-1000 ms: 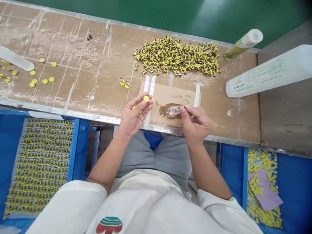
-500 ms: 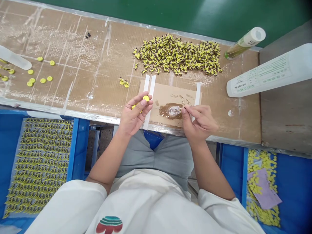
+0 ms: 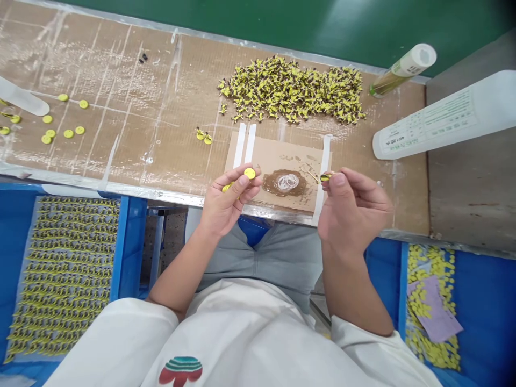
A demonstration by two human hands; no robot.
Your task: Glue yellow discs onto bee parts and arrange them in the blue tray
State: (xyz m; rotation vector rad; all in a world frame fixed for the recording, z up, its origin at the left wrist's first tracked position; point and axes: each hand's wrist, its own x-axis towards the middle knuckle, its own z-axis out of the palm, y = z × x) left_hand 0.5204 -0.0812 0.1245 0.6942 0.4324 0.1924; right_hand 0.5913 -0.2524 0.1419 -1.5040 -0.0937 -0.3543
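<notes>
Between thumb and fingertip, my left hand [image 3: 226, 201] pinches a round yellow disc [image 3: 249, 173], with more yellow discs tucked in its fingers. My right hand [image 3: 355, 209] grips a small yellow and dark figure [image 3: 324, 177] over the right white tape strip. Clear liquid [image 3: 287, 183] sits in a wet brown patch on the taped cardboard sheet [image 3: 262, 150], between my hands. A big heap of yellow and dark figures [image 3: 290, 88] lies behind the sheet. Two discs with dark pieces on them [image 3: 203, 136] rest left of the sheet.
Loose yellow discs [image 3: 68, 133] and a white bottle tip [image 3: 24, 97] are at the left. A large white bottle [image 3: 435, 121] and a clear tube [image 3: 403, 70] stand at the right. Blue bins below hold rows of yellow pieces [image 3: 68, 269] and loose discs [image 3: 431, 344].
My right hand has moved right, away from the liquid, and the figure in its fingers now shows. My left hand has shifted slightly right and down with its discs.
</notes>
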